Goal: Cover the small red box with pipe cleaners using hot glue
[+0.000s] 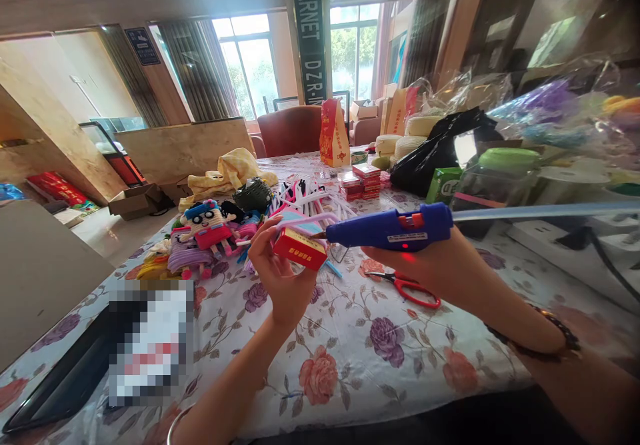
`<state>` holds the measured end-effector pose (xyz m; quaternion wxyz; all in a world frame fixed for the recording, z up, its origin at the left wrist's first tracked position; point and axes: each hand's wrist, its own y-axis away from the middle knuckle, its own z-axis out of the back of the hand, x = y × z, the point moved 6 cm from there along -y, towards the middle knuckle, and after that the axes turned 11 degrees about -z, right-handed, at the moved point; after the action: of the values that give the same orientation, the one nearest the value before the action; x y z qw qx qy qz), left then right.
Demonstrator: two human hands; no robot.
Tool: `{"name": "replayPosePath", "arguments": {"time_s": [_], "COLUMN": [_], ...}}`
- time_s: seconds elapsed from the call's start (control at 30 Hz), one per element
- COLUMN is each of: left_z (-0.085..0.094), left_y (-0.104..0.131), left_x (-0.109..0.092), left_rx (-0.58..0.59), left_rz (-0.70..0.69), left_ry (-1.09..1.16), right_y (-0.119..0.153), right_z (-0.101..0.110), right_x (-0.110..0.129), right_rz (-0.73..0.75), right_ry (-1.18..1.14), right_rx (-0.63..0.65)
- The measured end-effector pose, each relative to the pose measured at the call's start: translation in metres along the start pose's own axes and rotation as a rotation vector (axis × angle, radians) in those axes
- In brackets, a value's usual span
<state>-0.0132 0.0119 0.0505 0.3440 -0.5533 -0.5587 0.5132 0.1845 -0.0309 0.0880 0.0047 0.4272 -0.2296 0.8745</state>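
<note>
My left hand (283, 282) grips a small red and yellow box (300, 248) between thumb and fingers, above the flowered tablecloth. A pale lilac strip (313, 219) lies along the box's top edge. My right hand (425, 262) is wrapped round a blue glue gun (387, 228), with a translucent stick out of its back. The gun's nozzle points left at the top of the box; whether it touches cannot be made out. Red-handled scissors (413, 290) lie under my right hand, partly hidden by it.
Crocheted dolls (207, 225) and fuzzy stems (305, 198) lie behind my left hand. Small red boxes (367, 180) are stacked farther back. A black bag (443, 148) and a green-lidded jar (500, 182) stand at the right. A black tray (60, 372) lies front left.
</note>
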Motion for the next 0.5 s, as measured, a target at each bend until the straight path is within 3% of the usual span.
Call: {"name": "replayPosePath", "arguments": {"time_s": [0.5], "left_z": [0.0052], "left_y": [0.0026], "left_x": [0.0058], "left_rx": [-0.02], "left_rz": [0.051], "left_ry": [-0.063], "right_y": [-0.0016], "right_z": [-0.0006], "right_x": [-0.0033], "right_rz": [-0.026], "right_ry": [0.016], "right_rx": [0.05]}}
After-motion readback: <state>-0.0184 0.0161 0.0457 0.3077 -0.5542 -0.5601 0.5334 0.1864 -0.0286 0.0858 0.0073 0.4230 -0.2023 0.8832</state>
